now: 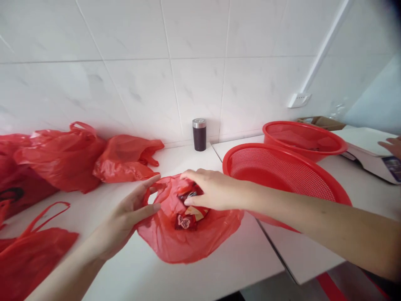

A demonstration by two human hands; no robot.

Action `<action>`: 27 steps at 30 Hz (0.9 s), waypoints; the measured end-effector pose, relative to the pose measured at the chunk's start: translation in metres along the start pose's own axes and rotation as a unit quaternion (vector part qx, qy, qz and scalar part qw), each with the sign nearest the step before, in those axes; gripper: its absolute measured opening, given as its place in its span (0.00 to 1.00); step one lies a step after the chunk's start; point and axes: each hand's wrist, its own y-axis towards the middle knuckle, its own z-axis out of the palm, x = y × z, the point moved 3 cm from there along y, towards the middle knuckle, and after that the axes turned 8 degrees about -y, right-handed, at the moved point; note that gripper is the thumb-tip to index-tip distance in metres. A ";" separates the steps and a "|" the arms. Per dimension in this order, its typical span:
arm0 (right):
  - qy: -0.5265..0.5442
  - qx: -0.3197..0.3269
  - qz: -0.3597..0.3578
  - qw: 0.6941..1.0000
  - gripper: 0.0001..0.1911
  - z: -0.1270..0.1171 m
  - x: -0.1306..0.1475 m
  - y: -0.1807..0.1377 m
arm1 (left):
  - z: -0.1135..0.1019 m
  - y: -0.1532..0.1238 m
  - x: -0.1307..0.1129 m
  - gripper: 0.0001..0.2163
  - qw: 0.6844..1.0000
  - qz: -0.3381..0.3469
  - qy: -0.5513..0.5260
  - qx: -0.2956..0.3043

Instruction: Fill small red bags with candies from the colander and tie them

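A thin red plastic bag (188,246) lies on the white table with its mouth spread upward. Inside it are small wrapped packets, among them a dark red packet (185,222) with a pale printed label and a tan one (196,212). My left hand (128,213) is at the bag's left rim, thumb and forefinger on the plastic with a gap between their tips. Over the bag's mouth, my right hand (208,188) reaches in from the right, its fingers bent around a dark small packet (190,195); its fingertips are partly hidden by the bag.
Several filled red bags (62,156) stand along the left. A dark tumbler (199,136) is by the wall. To the right are a large red mesh basket (300,175), another red basket (305,136), and a white scale (363,144) with another person's hand (391,146) near it.
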 end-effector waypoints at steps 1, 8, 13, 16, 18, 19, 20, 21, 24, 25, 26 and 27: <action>-0.051 -0.010 -0.010 0.999 0.21 0.008 0.005 0.005 | -0.003 -0.002 -0.001 0.33 1.000 0.004 0.010 -0.004; -0.174 0.055 -0.046 0.982 0.17 -0.006 -0.006 -0.018 | -0.050 -0.021 0.003 0.34 0.997 -0.005 0.062 -0.052; -0.290 0.099 -0.008 0.952 0.12 -0.015 -0.011 -0.044 | -0.073 -0.028 0.009 0.21 0.991 -0.094 0.085 -0.032; -0.382 0.042 0.019 0.923 0.09 -0.035 -0.017 -0.036 | -0.082 -0.030 -0.022 0.11 0.990 -0.049 0.115 -0.058; -0.378 -0.048 0.046 0.923 0.11 -0.059 -0.020 -0.025 | -0.088 -0.032 -0.058 0.11 0.985 0.066 0.086 -0.134; -0.363 -0.100 0.057 0.925 0.11 -0.072 -0.020 -0.019 | -0.089 -0.034 -0.075 0.12 0.977 0.120 0.061 -0.166; -0.347 -0.138 0.061 0.926 0.12 -0.083 -0.019 -0.014 | -0.088 -0.035 -0.089 0.13 0.970 0.156 0.041 -0.182; -0.334 -0.159 0.056 0.928 0.12 -0.092 -0.017 -0.010 | -0.086 -0.034 -0.101 0.13 0.968 0.170 0.031 -0.180; -0.302 -0.161 0.030 0.939 0.13 -0.104 -0.007 0.002 | -0.071 -0.030 -0.118 0.12 0.976 0.161 0.034 -0.139; -0.286 -0.174 0.025 0.942 0.13 -0.107 -0.003 0.005 | -0.066 -0.029 -0.120 0.11 0.977 0.165 0.033 -0.129; -0.267 -0.194 0.022 0.944 0.13 -0.109 0.001 0.007 | -0.062 -0.027 -0.122 0.11 0.977 0.171 0.029 -0.123; -0.247 -0.216 0.018 0.945 0.13 -0.111 0.005 0.008 | -0.059 -0.026 -0.122 0.11 0.978 0.173 0.021 -0.117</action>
